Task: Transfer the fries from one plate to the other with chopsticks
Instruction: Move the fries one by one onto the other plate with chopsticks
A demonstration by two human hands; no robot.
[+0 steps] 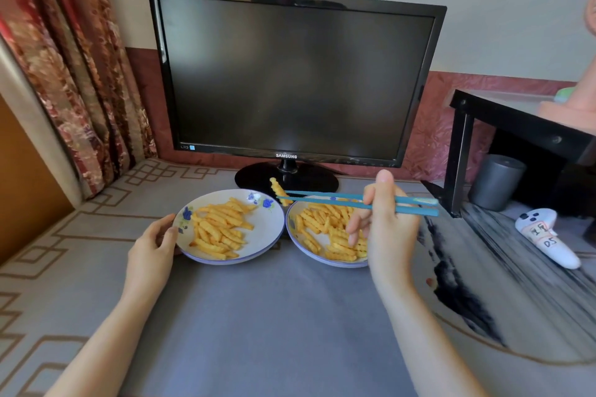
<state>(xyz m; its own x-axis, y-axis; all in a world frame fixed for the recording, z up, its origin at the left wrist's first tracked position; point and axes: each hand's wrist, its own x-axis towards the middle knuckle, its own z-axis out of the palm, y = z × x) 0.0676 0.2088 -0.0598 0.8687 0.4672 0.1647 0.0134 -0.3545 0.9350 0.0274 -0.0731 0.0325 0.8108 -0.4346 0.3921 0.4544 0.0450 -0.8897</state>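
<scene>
Two white plates with blue flower prints sit side by side on the grey cloth, each heaped with crinkle-cut fries. The left plate (264, 235) is held at its left rim by my left hand (154, 245), fingers curled on the edge. My right hand (387, 226) grips a pair of teal chopsticks (335, 200) over the right plate (298, 238). Their tips pinch one fry (279, 191), lifted in the air above the gap between the two plates. Part of the right plate is hidden behind my right hand.
A black monitor (290, 74) stands just behind the plates, its round base (258, 177) close to them. A black shelf (516, 126) with a grey cylinder (496, 180) under it is at the right, with a white controller (545, 235) beside it. Curtains (71, 58) hang at the left.
</scene>
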